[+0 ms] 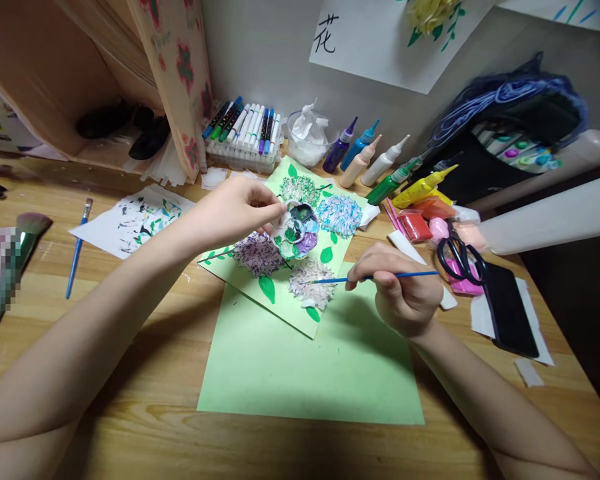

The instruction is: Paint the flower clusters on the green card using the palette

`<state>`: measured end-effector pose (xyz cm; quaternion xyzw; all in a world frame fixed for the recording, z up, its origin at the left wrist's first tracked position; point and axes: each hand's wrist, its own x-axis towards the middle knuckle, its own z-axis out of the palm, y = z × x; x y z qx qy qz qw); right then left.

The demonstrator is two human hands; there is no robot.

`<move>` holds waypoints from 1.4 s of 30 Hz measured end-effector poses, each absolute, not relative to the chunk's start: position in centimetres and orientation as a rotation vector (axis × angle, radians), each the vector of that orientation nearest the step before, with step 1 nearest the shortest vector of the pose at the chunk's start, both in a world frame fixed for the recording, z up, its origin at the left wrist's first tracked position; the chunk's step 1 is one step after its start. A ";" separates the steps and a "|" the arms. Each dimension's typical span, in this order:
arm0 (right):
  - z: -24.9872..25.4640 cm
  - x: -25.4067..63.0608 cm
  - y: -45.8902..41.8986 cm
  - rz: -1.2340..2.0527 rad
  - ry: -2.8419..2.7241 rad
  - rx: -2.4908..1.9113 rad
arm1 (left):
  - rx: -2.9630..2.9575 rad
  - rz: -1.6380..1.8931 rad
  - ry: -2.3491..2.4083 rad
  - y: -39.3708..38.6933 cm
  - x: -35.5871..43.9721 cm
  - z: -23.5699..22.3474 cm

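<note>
My left hand (253, 210) pinches the rim of a small paint palette (304, 245) with green, purple, blue and dark paint in its wells. The palette is over a light green card (300, 313) that bears textured flowers and painted leaves. In my right hand (405, 290) is a thin blue paintbrush (365, 277), its tip at the pale whitish-purple flower (313, 285). Around it are a purple flower (260, 255), a blue flower (340, 215) and a green flower (300, 189), partly behind the palette. Beneath the card lies a larger green sheet (310, 380).
Paint bottles (363, 163) stand behind the card, beside a marker tray (245, 133) and a tub of tissue (307, 137). At right are scissors (460, 257) and a black phone (510, 310). A second brush (79, 250) and a paint-smeared paper (145, 220) lie left.
</note>
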<state>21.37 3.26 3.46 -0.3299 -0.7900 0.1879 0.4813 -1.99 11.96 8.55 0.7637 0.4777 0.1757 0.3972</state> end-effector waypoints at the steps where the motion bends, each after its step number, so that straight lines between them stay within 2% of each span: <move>1: 3.5 21.4 3.3 0.444 -1.913 -0.802 | 1.938 0.445 1.208 12.0 -2.0 8.5; 35: 3.9 22.1 3.4 0.374 -1.913 -0.723 | 1.927 0.421 1.228 12.0 -2.1 8.6; 42: 4.3 21.8 3.3 0.464 -2.011 -0.698 | 1.909 0.434 1.218 12.1 -2.2 8.4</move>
